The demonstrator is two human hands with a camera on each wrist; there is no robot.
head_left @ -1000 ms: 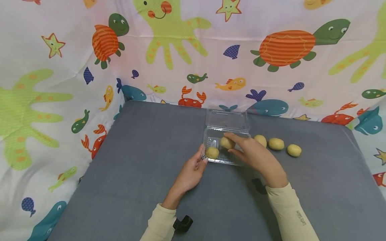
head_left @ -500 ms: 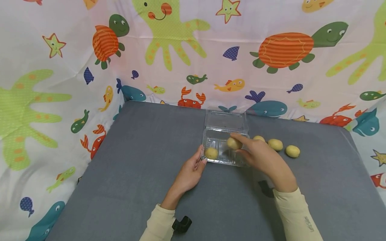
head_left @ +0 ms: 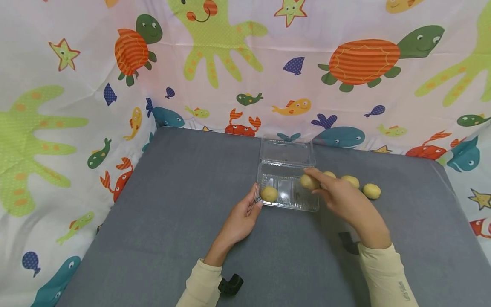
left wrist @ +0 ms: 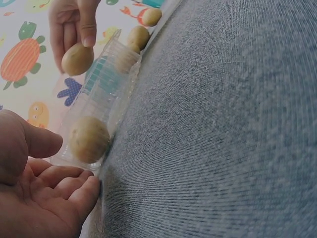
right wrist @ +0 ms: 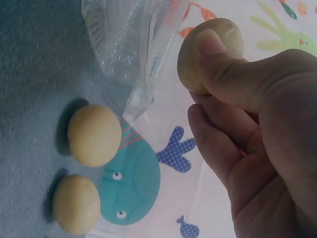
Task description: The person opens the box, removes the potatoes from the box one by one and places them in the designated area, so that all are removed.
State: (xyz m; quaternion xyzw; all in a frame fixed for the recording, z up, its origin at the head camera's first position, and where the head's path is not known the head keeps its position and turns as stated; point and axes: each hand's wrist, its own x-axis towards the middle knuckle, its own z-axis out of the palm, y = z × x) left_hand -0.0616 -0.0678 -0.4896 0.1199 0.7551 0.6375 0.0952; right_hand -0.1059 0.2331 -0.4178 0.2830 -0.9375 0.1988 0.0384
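A clear plastic clamshell container (head_left: 284,204) stands on the grey cloth with its lid (head_left: 287,152) folded back. My left hand (head_left: 240,219) pinches its near left corner between thumb and fingers. One potato (head_left: 269,194) sits in the left part of the container, and shows through the clear wall in the left wrist view. Above the container's right side, my right hand (head_left: 347,200) holds another potato (head_left: 308,182). In the right wrist view the thumb presses across that potato (right wrist: 228,30), with fingers behind it.
Right of the container, three more potatoes (head_left: 371,191) lie in a row on the grey cloth (head_left: 184,179), partly behind my right hand. A white curtain printed with sea animals (head_left: 230,64) rises along the back and left.
My right hand has moved right with its potato, from over the container's middle to over its right side. The left hand stays at the corner; the other potato stays put.
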